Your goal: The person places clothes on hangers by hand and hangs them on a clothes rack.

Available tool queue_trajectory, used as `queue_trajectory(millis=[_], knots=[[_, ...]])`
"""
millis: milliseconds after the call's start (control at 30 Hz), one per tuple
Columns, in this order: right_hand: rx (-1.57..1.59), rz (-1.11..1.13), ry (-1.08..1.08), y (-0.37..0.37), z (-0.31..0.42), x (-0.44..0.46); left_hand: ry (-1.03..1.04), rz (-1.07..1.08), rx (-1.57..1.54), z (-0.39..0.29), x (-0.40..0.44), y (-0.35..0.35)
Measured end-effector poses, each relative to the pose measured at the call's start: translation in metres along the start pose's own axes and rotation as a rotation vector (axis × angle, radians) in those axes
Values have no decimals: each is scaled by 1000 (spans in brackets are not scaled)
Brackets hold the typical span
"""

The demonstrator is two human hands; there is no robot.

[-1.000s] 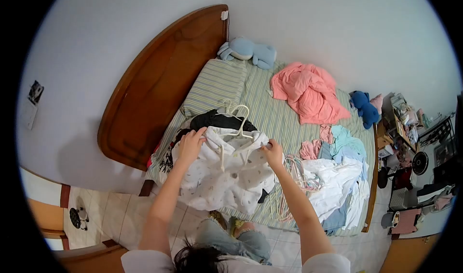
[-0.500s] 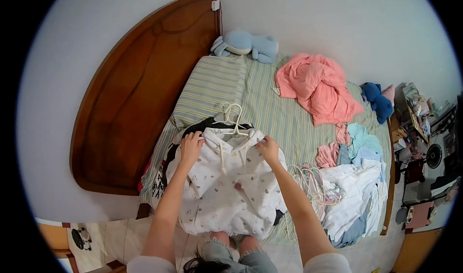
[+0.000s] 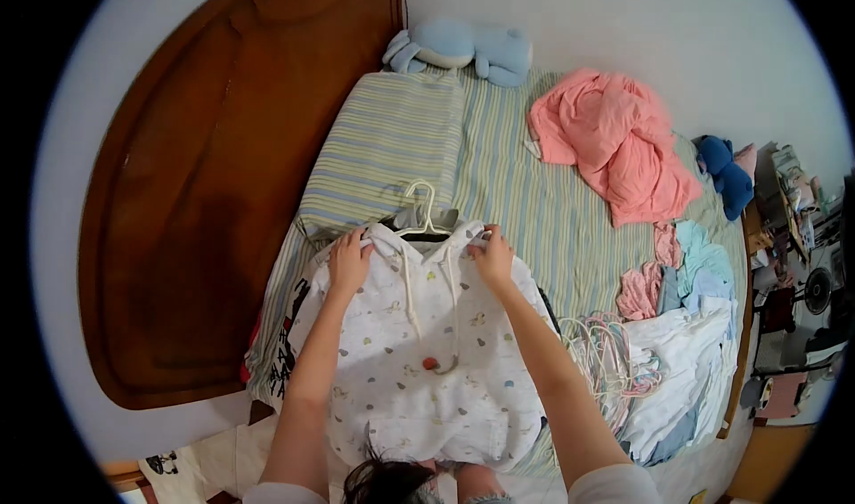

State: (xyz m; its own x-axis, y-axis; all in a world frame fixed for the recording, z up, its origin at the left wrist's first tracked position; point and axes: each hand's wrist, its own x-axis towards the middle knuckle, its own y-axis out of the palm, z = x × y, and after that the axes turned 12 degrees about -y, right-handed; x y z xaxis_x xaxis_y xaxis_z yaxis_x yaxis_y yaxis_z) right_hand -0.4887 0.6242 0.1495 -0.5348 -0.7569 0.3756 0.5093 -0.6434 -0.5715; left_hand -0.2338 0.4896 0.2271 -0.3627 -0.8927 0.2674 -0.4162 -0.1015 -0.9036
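Note:
A white hoodie (image 3: pixel 419 326) with small printed figures and pale drawstrings lies spread at the near edge of the bed. Inside its neck sits a white hanger (image 3: pixel 427 222), its hook pointing toward the pillow. My left hand (image 3: pixel 350 262) grips the hoodie at the left side of the hood, fingers curled over the cloth. On the other side, my right hand (image 3: pixel 492 259) pinches the hood's right edge. Dark clothing (image 3: pixel 294 312) shows partly from beneath the hoodie; most of it is hidden.
A heap of hangers (image 3: pixel 610 357) lies right of the hoodie, beside piled white clothes (image 3: pixel 681 370). Farther back are a pink quilt (image 3: pixel 614 148), a striped pillow (image 3: pixel 387 143) and a light blue plush toy (image 3: pixel 459 48). The wooden headboard (image 3: pixel 223 192) stands at left.
The view has shifted closer to the bed. The hoodie now lies flatter and more spread out, its drawstrings hanging straighter. Both hands still hold the hood's sides.

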Motion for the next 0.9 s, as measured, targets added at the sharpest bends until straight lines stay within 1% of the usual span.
queue_trajectory(millis=[100,133,167,233,300,333,400,433,500,567,667,767,800,900], knots=[[-20,25,-18,9,-13,1,-102,11,-125,8,1,18],[-20,15,-39,15,-16,0,-63,8,-135,17,2,25],[-16,3,-62,20,-19,0,-76,10,-132,21,1,31],[-103,-33,-75,21,-18,-1,-98,18,-121,23,1,34],[-150,-101,-92,19,-17,-3,-87,-50,-158,15,-3,32],[-114,-38,-28,17,-18,-2,-80,-87,-177,7,-5,29],[-39,87,102,10,-22,1,87,-148,-197,-9,-6,27],[-31,190,126,9,-27,4,171,-179,-208,-19,-6,27],[-16,395,176,7,-38,12,225,-72,-244,-43,-11,34],[-22,403,154,10,-46,12,270,54,-313,-62,-17,47],[19,449,153,11,-50,17,179,189,-298,-68,-22,92],[86,499,137,9,-51,20,-28,323,-312,-50,-13,133],[111,515,127,11,-50,21,-436,684,-542,-51,2,124],[-52,557,174,7,-34,23,-964,665,-1515,-36,12,170]])
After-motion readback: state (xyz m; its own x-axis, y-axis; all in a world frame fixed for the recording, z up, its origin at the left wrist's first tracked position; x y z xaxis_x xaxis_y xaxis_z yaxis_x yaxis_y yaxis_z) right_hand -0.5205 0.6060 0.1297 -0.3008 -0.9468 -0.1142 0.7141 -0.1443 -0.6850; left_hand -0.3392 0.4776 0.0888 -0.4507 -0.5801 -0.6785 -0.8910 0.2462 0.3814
